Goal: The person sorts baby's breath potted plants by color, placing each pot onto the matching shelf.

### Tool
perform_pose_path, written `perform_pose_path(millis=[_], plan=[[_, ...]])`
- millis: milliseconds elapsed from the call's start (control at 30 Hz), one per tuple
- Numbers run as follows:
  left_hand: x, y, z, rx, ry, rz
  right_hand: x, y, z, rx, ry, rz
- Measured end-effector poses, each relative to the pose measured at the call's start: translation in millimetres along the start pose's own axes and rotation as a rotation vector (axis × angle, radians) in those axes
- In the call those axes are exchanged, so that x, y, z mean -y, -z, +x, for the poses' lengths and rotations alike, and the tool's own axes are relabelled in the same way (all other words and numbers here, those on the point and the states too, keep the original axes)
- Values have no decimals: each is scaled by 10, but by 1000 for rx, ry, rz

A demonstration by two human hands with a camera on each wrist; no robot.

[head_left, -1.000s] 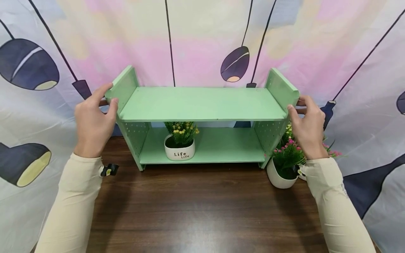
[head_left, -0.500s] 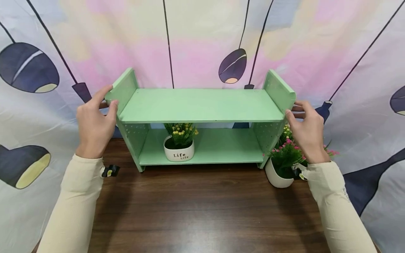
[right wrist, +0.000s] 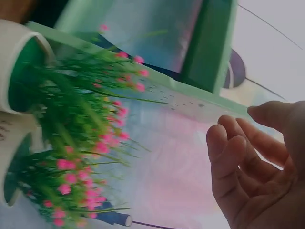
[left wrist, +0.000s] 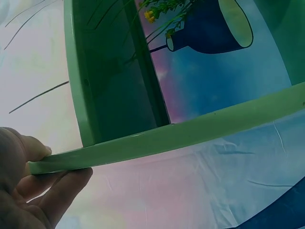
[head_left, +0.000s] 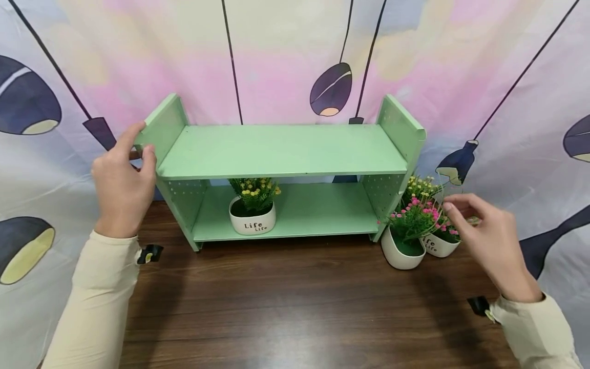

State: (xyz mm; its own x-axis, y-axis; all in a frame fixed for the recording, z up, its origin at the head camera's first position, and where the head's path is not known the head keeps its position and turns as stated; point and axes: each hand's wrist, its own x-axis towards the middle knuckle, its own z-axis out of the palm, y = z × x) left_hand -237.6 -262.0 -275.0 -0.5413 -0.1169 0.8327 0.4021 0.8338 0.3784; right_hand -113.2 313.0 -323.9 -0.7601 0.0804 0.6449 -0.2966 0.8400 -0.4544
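My left hand [head_left: 122, 184] pinches the upper front edge of the left side panel of a green two-tier shelf [head_left: 286, 151]. In the left wrist view, the thumb and fingers [left wrist: 66, 188] lie on opposite faces of that panel [left wrist: 128, 148]. My right hand [head_left: 493, 236] is off the shelf, loosely curled, with nothing between thumb and fingers in the right wrist view. Close to its left, a potted plant with pink flowers [head_left: 412, 220] stands beside the shelf's right panel. Another white pot [head_left: 440, 247] marked "Life" sits just behind it, partly covered.
A white pot [head_left: 252, 224] of yellow flowers stands on the lower tier, left of centre. The shelf rests on a dark wooden table [head_left: 286, 297]. A patterned curtain [head_left: 286, 61] hangs behind. Yellow flowers [head_left: 420, 185] show behind the pink ones.
My right hand has let go of the shelf's right panel and moved right and down, over by the potted plants. The left hand keeps its grip. The head view has shifted slightly.
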Motion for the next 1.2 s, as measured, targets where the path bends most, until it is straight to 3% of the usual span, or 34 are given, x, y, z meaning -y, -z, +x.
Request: perform_pose_path(millis=[133, 267, 500, 667, 800, 933, 1200], plan=[[2, 2, -2, 0, -1, -3, -61, -60, -205, 56, 74, -44], [-10, -12, -2, 11, -1, 3, -178, -214, -430, 118, 89, -53], [-20, -50, 6, 16, -4, -15, -464, -501, -738, 289, 35, -149], [0, -28, 5, 2, -2, -28, -600, -672, -845, 339, 6, -202], [17, 23, -18, -15, 5, -22, -659, -768, -896, 335, 26, -227], [19, 45, -32, -8, 4, 0, -770, -789, -904, 277, 64, -236], [-7, 9, -3, 8, -2, -13, -1040, -780, -915, 209, 243, -227]])
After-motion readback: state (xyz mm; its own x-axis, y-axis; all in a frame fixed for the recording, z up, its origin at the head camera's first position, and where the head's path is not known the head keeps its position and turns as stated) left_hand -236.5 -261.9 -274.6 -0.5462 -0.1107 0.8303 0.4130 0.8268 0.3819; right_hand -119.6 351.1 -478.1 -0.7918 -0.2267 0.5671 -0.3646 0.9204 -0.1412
